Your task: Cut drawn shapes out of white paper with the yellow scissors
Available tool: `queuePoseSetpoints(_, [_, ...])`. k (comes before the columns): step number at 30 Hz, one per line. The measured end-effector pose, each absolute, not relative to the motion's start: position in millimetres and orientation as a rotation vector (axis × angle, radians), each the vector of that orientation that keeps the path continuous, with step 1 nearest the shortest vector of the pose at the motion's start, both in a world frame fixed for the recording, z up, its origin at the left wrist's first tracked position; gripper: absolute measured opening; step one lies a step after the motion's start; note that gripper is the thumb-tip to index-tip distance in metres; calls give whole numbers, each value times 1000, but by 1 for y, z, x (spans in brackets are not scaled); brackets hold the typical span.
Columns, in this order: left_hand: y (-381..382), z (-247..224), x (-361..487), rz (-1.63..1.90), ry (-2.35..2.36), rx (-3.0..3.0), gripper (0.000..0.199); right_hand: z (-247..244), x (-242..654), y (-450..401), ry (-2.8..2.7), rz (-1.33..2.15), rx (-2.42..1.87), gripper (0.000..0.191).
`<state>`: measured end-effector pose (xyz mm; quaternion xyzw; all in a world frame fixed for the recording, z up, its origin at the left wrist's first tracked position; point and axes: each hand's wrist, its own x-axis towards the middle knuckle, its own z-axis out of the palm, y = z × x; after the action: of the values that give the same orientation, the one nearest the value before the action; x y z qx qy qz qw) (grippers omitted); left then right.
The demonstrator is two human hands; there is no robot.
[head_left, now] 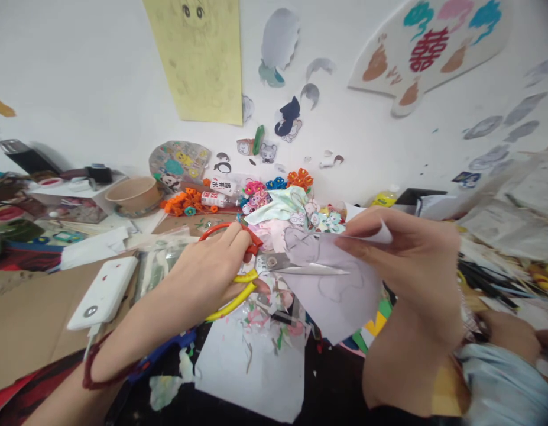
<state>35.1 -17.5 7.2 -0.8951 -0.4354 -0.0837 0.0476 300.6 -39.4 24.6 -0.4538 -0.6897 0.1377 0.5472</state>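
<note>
My left hand (227, 254) is closed round the handles of a pair of scissors (307, 269), one handle red and the other yellow. The blades point right and lie against a sheet of white paper (340, 293) with pencil outlines drawn on it. My right hand (407, 260) pinches the paper at its upper right edge between thumb and fingers. Part of the sheet is folded over near the fingers. Below the scissors, another white sheet (256, 373) lies on the black table, with coloured paper scraps (278, 325) at its upper end.
A white power bank (105, 293) with a cable lies on cardboard (38, 313) at left. Behind stand a round tan container (134, 195), orange craft flowers (185, 204) and a bottle (220, 200). Another person's hand (506, 334) and light blue sleeve (508, 384) are at lower right.
</note>
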Motion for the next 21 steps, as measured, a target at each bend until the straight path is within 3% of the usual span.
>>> queuePoseSetpoints(15, [-19, 6, 34, -267, -1356, -2756, 37, 31, 298, -43, -1659, 242, -1050, 13])
queuePoseSetpoints(21, [-19, 5, 34, -404, -1425, -2826, 28, 28, 297, -42, -1605, 208, -1008, 13])
